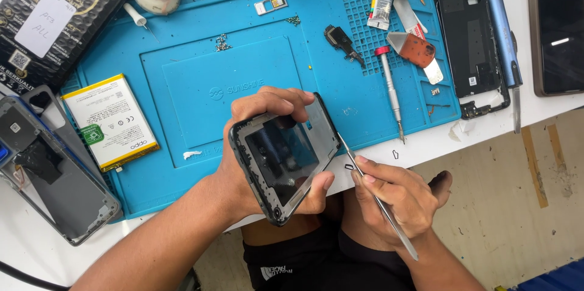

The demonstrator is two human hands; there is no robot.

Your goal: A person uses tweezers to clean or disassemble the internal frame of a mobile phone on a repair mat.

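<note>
Blue silicone work mat [182, 78] lies mostly bare at its middle, parts crowding its edges. Over its near edge, the left hand [255, 145] clasps a black opened phone frame [286, 154]; the right hand [395, 196] pinches a thin metal pry tool [377, 199] against the frame's side.

The left hand [267, 145] comes in from the near left, its arm bare. Its fingers curl over the far side and its thumb presses the near side. The right hand [398, 196] is near and right, fingers pinched tight together.
</note>
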